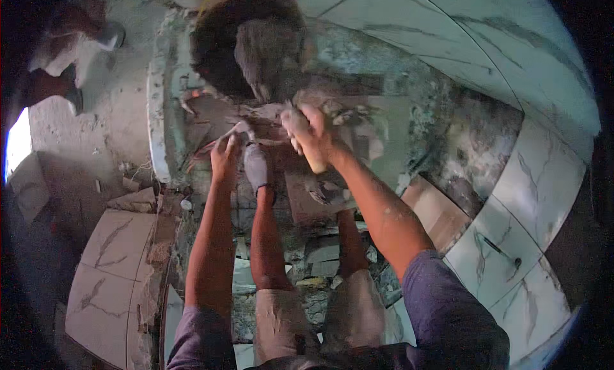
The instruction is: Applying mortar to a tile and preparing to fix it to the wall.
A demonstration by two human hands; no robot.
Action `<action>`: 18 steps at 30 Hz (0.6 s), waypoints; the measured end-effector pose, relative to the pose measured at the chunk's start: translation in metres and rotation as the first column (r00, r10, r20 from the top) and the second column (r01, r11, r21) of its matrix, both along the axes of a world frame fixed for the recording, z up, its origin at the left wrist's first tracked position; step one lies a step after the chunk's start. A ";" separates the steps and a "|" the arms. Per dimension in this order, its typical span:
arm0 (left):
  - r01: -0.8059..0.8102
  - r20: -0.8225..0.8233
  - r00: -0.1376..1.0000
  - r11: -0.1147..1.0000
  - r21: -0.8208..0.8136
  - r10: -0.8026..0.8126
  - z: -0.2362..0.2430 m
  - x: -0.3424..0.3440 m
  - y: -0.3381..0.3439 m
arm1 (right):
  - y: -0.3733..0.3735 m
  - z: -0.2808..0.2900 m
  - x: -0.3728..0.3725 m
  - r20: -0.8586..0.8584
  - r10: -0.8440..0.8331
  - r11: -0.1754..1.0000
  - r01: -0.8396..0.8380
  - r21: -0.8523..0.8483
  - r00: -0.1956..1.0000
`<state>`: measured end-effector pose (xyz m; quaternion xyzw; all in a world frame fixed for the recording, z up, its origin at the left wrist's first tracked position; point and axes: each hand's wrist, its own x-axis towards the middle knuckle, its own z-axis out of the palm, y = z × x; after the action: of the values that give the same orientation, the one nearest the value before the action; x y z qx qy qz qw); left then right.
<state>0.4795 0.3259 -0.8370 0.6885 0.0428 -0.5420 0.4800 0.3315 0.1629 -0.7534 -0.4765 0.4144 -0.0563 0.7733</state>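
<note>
My right hand (314, 130) is closed around a tool with a pale wooden handle (312, 157). The handle's butt points back toward me, and motion blur hides the tool's working end. To its left, my left hand (225, 154) has its fingers drawn together at a small pale piece (242, 128), too blurred to name. Both hands are over a rough, dusty ledge strewn with broken bits (345, 114). My left foot (257, 165), coated in grey dust, rests between my hands. Beyond them is a dark round bucket (214, 47) with a rough grey mass (268, 50) at it.
Another person's feet (70, 82) stand at the far left. White marble-patterned tiles cover the wall (409, 24) and the steps at left (115, 242) and right (537, 178). A thin dark-ended tool (502, 251) lies on the right tiles. Rubble (316, 283) lies below my legs.
</note>
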 end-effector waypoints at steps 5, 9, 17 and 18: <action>0.138 -0.186 0.972 0.990 -0.026 -0.141 -0.020 -0.081 0.063 | 0.047 0.060 -0.140 -0.262 0.128 0.941 -0.201 -0.273 0.956; 0.096 -0.187 0.977 0.995 -0.033 -0.100 -0.013 -0.127 0.085 | 0.077 0.104 -0.210 -0.319 -0.083 0.777 -0.139 -0.614 0.944; 0.233 -0.270 0.937 0.972 0.014 -0.221 -0.011 -0.166 0.064 | 0.094 0.038 -0.291 -0.781 -0.353 0.756 -0.336 -0.563 0.516; 0.169 -0.242 0.958 0.984 0.048 -0.153 -0.012 -0.176 0.063 | 0.099 0.037 -0.304 -0.827 -0.306 0.774 -0.383 -0.504 0.472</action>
<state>0.3035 0.3885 -0.8492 0.6361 0.0621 -0.6558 0.4018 0.0274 0.2624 -0.7165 -0.6747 0.6936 0.0802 0.2393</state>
